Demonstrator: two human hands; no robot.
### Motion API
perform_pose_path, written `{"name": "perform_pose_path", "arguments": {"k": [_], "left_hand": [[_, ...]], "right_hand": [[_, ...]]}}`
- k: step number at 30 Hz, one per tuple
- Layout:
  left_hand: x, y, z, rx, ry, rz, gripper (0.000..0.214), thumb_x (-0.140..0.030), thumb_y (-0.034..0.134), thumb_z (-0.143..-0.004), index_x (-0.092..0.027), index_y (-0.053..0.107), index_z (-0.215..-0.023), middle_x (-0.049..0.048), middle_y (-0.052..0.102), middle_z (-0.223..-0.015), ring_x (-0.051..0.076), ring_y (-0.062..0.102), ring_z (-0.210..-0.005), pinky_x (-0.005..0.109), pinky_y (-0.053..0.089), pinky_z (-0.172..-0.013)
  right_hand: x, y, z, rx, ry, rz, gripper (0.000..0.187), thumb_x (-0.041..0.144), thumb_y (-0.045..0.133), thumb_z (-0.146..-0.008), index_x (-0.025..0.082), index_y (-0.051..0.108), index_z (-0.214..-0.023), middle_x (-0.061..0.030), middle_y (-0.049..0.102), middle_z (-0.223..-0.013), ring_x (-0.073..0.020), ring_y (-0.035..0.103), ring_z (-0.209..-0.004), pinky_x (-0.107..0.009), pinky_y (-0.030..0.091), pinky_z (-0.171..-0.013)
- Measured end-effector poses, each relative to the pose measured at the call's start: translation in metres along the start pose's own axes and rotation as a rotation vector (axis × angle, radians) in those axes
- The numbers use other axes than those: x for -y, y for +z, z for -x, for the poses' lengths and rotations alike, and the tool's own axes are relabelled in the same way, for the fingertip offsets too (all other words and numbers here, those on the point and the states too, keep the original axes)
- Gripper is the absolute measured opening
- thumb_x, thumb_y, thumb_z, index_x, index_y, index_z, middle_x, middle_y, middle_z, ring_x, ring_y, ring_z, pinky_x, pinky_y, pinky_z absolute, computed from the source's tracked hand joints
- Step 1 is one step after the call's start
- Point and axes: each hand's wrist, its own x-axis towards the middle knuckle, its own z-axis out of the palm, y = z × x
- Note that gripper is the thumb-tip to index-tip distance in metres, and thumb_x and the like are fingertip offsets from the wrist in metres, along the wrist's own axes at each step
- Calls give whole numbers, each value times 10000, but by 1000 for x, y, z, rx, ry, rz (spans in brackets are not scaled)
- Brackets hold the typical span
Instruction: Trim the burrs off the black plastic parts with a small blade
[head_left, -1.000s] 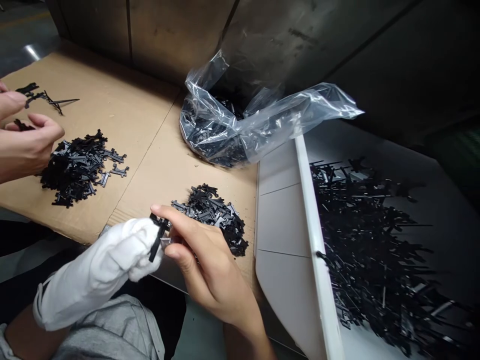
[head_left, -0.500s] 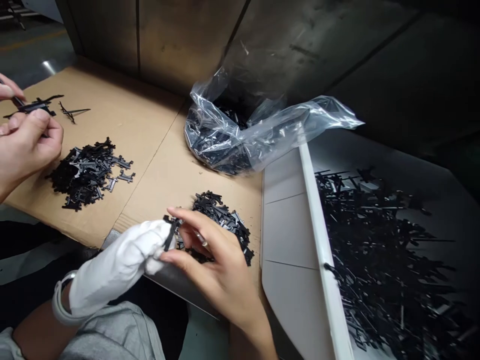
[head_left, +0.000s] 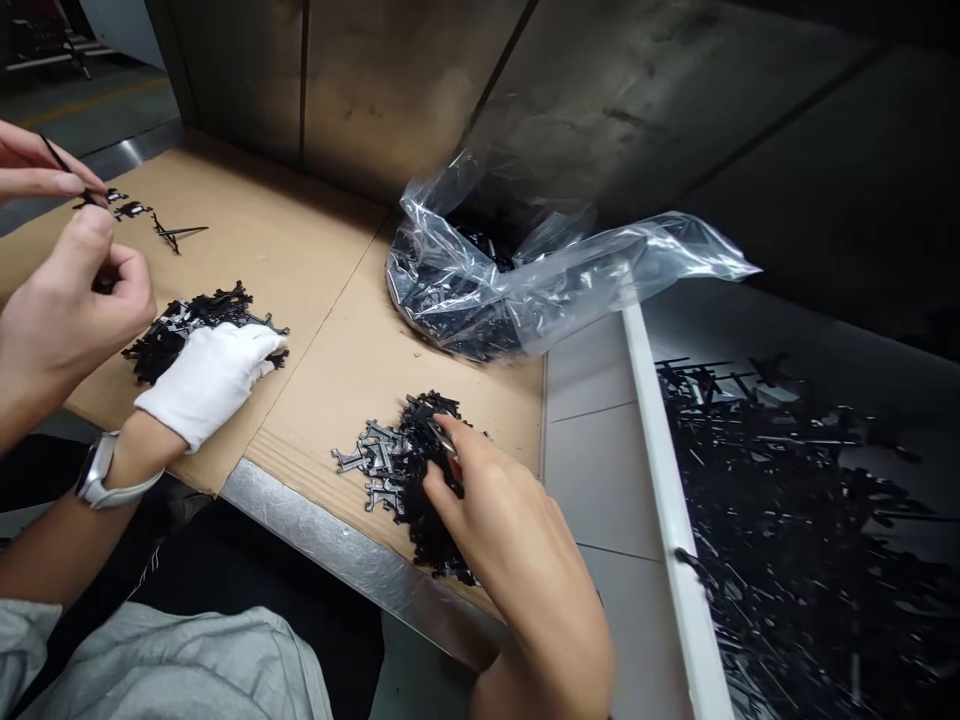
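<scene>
Now, at nine o'clock, a co-worker's hands pinch a thin black strip; the person's white-gloved left hand lies flat on a heap of black plastic parts, well apart from the bare right hand, fingers dug into a second heap at seven o'clock.

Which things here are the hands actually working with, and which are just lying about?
Being handled:
right hand
black plastic parts pile under it
white-gloved left hand
second parts pile under it

Lying about:
clear plastic bag of parts
white-rimmed bin of parts
cardboard sheet
co-worker's hand, separate
</scene>
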Motion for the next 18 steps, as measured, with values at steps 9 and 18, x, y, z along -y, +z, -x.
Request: {"name": "perform_pose_path", "arguments": {"k": [9, 18], "left_hand": [[-6, -23, -24, 201, 76, -265, 360, -186, 393, -928, -152, 726, -1061, 84, 764, -858, 205, 692, -670, 331, 512, -667], [7, -17, -35, 144, 81, -327, 423, -277, 330, -797, -166, 728, -889, -88, 535, -575, 67, 450, -503, 226, 305, -525]], "right_hand": [[5, -3, -1, -2, 29, -68, 439, 271, 541, -981, 116, 597, -1387, -151, 763, -1229, -348, 760, -1037, -464, 608, -787], [3, 1, -1, -179, -9, -230, 344, 308, 500, -983, 154, 668, -1241, -133, 772, -987, -302, 743, -902, -413, 564, -723]]}}
